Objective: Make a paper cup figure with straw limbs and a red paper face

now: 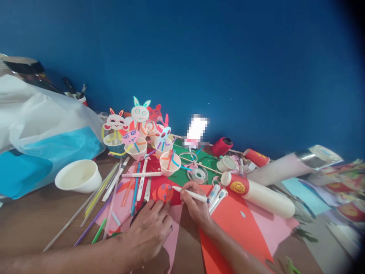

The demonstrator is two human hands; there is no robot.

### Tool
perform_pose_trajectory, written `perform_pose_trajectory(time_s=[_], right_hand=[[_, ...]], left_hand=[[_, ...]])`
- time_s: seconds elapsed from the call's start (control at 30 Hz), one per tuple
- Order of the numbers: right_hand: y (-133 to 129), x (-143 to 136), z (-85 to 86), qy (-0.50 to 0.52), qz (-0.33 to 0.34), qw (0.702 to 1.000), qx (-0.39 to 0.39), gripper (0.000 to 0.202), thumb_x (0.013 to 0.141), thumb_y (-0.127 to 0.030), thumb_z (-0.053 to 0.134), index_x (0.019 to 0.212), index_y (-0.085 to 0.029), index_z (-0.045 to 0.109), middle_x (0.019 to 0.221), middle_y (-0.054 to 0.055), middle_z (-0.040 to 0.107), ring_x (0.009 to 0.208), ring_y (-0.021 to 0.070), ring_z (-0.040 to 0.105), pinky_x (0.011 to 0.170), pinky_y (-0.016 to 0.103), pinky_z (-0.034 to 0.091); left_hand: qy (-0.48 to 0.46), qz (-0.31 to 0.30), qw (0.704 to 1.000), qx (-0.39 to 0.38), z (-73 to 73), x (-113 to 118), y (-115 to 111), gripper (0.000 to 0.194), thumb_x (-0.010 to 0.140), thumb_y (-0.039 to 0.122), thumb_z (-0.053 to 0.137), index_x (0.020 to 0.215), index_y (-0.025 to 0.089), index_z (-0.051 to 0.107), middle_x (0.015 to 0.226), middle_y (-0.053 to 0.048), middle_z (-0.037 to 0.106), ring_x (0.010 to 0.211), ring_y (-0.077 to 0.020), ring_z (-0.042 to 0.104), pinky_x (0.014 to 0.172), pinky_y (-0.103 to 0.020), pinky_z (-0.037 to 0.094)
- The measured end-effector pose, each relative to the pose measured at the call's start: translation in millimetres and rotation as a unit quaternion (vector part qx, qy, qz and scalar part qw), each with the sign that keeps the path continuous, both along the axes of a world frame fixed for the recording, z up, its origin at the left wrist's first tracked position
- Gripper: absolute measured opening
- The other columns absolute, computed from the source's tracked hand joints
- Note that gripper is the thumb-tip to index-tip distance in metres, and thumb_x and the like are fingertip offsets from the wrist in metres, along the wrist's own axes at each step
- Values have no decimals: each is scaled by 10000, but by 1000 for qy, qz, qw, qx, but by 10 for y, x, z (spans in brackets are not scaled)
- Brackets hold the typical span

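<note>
A small orange-red paper face point(165, 192) with drawn blue eyes lies on red paper in the middle. My left hand point(151, 226) rests over its lower edge, fingertips pressing it down, with the fingers bent and fairly close together. From the right, my right hand point(196, 207) grips a white marker point(192, 194), its tip at the right side of the face. The marker's blue-grey end points to the right. Just beyond the face stands a paper cup point(170, 163) with orange and blue straw pieces in it.
Cups with paper animal faces point(140, 113) stand behind. A white bowl point(78, 176), straws and markers lie left. At right are a cutter point(218, 201), orange paper point(236, 228), a red-wrapped roll point(258, 195) and tape rolls. A plastic bag point(42, 125) fills the far left; a blue wall rises behind.
</note>
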State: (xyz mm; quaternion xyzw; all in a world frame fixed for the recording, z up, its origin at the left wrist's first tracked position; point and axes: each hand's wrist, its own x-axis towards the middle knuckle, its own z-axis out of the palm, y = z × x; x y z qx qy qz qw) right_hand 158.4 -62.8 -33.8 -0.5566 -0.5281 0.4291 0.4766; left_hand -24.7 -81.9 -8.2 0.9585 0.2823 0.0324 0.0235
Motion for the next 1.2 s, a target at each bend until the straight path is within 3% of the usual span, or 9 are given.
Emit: perform_pose_trajectory(time_s=[0.1,0.2,0.33,0.43,0.6,0.8,0.97,1.07,1.2], right_hand=[[-30,-8,-16,-37,-17,998,38,152,881,-337,486,920,-190,493,659,-6,598,590,138,586,550,238,472],[-100,-15,-26,-136,-5,986,100,147,892,-305,477,1003,-210,490,746,15,636,674,161,631,599,255,499],[-173,14,-28,-285,94,935,187,167,891,-236,452,1050,-257,496,906,55,647,758,193,644,658,293,512],[-182,38,-31,-333,129,897,261,247,883,-236,444,1126,-275,472,968,81,642,802,222,642,669,316,518],[-177,25,27,-348,137,891,258,303,894,-260,429,1185,-335,461,863,50,647,682,211,642,580,301,527],[-210,28,119,-331,113,892,288,328,861,-342,490,1178,-429,486,955,52,658,761,268,661,576,337,558],[-171,20,145,-336,127,889,284,307,877,-275,471,1162,-386,495,832,27,657,645,201,653,517,268,537],[-190,44,154,-354,136,880,287,364,870,-234,456,1224,-317,445,954,68,657,770,227,660,626,302,547],[-185,56,85,-378,141,867,293,338,870,-203,439,1205,-247,429,996,98,651,795,226,656,663,320,527]], left_hand=[[0,2,1000,-2,-12,-6,-9,163,845,214,513,937,147,628,1177,-152,593,1034,-300,516,896,-485,350],[-4,14,1000,-4,-33,-10,-25,175,856,247,511,920,146,639,1087,-128,639,1026,-298,527,916,-479,334],[-23,18,999,29,-104,10,-16,259,866,305,523,1046,145,618,1006,-91,672,1010,-270,533,905,-431,342],[-45,29,996,69,-197,39,18,192,885,293,510,930,166,647,868,-55,690,919,-244,554,847,-398,362],[-54,17,992,112,-297,55,53,199,875,304,531,778,170,642,797,-42,687,801,-231,564,779,-391,363],[-39,0,992,122,-312,35,57,211,882,331,522,825,175,652,797,-45,679,782,-219,547,783,-386,352],[-63,-5,988,142,-407,-2,41,252,887,373,505,908,183,669,849,-56,672,773,-207,541,723,-339,366],[-67,-7,986,152,-431,-55,10,231,882,357,518,937,188,665,902,-52,685,840,-221,562,738,-335,368],[-57,-33,986,150,-263,-112,-79,209,889,310,503,856,181,664,902,-49,700,863,-230,587,831,-378,359]])
